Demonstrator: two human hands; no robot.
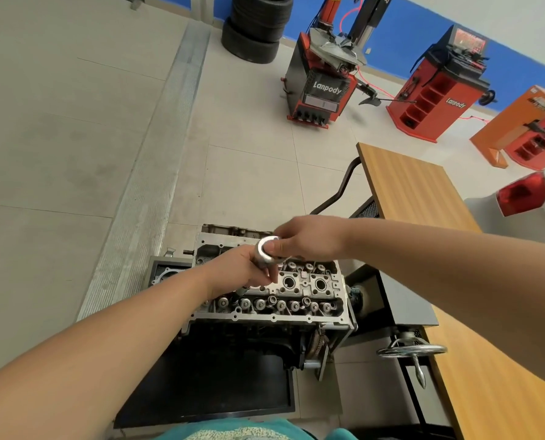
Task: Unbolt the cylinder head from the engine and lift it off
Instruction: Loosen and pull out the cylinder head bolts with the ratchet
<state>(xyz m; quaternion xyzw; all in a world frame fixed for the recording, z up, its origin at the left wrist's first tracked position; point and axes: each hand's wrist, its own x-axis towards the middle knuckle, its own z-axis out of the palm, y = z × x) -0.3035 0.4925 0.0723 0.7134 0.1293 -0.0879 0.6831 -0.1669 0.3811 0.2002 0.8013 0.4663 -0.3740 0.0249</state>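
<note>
At centre frame, a round silver tool head (267,253) is gripped by the curled fingers of the left hand (244,271) and pinched by the right hand (309,239), above the cylinder head (296,290), seated on the engine (258,341).

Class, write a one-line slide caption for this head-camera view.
Both hands, left and right, grip a ratchet above the cylinder head.
</note>
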